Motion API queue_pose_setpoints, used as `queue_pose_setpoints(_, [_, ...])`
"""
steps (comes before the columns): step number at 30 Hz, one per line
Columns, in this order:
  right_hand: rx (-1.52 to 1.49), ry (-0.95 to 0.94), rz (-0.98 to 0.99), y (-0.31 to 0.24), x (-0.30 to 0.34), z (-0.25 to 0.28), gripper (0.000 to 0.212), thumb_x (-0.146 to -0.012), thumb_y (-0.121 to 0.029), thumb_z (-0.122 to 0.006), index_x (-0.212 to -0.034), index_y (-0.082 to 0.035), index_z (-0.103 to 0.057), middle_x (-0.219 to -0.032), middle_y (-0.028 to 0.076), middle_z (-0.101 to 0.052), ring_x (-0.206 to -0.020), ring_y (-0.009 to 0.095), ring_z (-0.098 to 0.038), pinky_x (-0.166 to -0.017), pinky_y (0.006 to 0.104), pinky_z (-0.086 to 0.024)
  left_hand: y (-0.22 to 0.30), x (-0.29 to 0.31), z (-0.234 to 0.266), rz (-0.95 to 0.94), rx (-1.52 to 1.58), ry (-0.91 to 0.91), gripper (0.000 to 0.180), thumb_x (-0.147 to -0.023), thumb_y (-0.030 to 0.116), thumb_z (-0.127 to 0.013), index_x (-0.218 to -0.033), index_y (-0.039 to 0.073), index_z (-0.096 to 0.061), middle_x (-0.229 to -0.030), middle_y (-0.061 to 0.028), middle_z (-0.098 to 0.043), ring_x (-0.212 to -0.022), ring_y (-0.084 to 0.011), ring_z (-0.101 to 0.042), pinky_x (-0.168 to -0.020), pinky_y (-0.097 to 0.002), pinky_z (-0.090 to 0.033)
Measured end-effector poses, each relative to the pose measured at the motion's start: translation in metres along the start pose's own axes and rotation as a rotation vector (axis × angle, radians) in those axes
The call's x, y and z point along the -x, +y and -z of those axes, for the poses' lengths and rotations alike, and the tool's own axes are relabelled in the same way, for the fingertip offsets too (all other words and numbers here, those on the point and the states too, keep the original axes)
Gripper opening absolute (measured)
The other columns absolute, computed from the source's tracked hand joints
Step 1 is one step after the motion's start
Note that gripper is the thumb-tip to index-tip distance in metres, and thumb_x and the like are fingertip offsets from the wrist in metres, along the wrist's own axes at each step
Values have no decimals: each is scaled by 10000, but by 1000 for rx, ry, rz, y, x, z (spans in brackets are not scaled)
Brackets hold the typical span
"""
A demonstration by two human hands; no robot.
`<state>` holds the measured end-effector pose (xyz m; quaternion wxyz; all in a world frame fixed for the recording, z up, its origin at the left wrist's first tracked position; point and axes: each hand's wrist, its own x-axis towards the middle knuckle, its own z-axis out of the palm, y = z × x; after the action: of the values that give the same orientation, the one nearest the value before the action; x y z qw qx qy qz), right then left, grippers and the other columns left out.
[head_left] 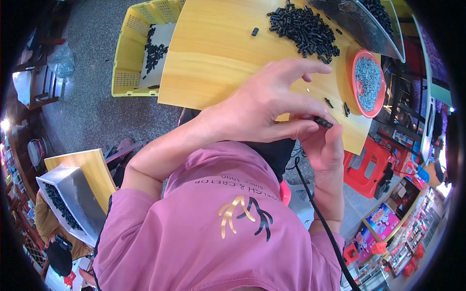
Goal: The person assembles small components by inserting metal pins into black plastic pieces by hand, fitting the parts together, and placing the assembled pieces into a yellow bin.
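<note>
In front of my body, both hands meet over the near right part of the wooden table (208,53). A small black plastic piece (323,121) sits between them. My left hand (272,99) pinches it between thumb and index finger, while its other fingers stretch out above the table. My right hand (323,145) closes on the same piece from the near side; its lower fingers are partly hidden. Just beyond, two slim black pieces (346,109) lie on the wood beside a tiny shiny bit (307,90). Farther off is a heap of black plastic pieces (303,29).
A red bowl (355,97) of small silvery metal parts stands at the table's right edge. Behind it leans a clear bin (388,39) with more black pieces. At left is a yellow crate (119,72). A red stool (369,165) is at right; a black cable (315,208) hangs near my right arm.
</note>
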<state>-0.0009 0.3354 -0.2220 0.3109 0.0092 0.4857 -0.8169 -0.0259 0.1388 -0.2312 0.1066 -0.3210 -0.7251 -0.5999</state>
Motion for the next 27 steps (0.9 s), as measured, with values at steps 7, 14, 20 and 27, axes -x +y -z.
queue_pose_setpoints(7, [11, 55, 1, 4, 1, 5, 789, -768, -639, -658, -1149, 45, -565, -1040, 105, -582, -898, 199, -584, -795, 331, -475, 1, 0, -15, -61, -95, 145, 277, -728, 121, -749, -993, 119, -667, -1252, -148, -524, -971, -283, -590, -818, -401, -492])
queue_pose_setpoints(14, [-18, -1, 11, 4, 2, 3, 842, -758, -682, -631, -1164, 51, -559, -1077, 131, -579, -938, 228, -584, -811, 353, -473, -2, -1, -17, -70, 152, 156, 235, -749, 35, -734, -964, 100, -666, -1214, -135, -515, -954, -246, -602, -765, -343, -519])
queue_pose_setpoints(20, [78, -38, 33, -5, 1, -4, 825, -786, -665, -612, -1164, 67, -564, -1108, 162, -584, -980, 244, -578, -849, 376, -467, -3, -1, -13, -39, 307, 47, 281, -749, -11, -735, -1009, 67, -662, -1131, -126, -597, -978, -241, -605, -743, -333, -517])
queue_pose_setpoints(27, [180, -117, 111, -2, 1, 0, 628, -902, -576, -518, -1123, 12, -527, -1090, 94, -539, -1028, 226, -533, -914, 378, -437, 0, 2, -16, 59, 316, 42, 300, -746, -4, -727, -1030, 39, -641, -1017, -112, -631, -873, -238, -634, -712, -319, -519])
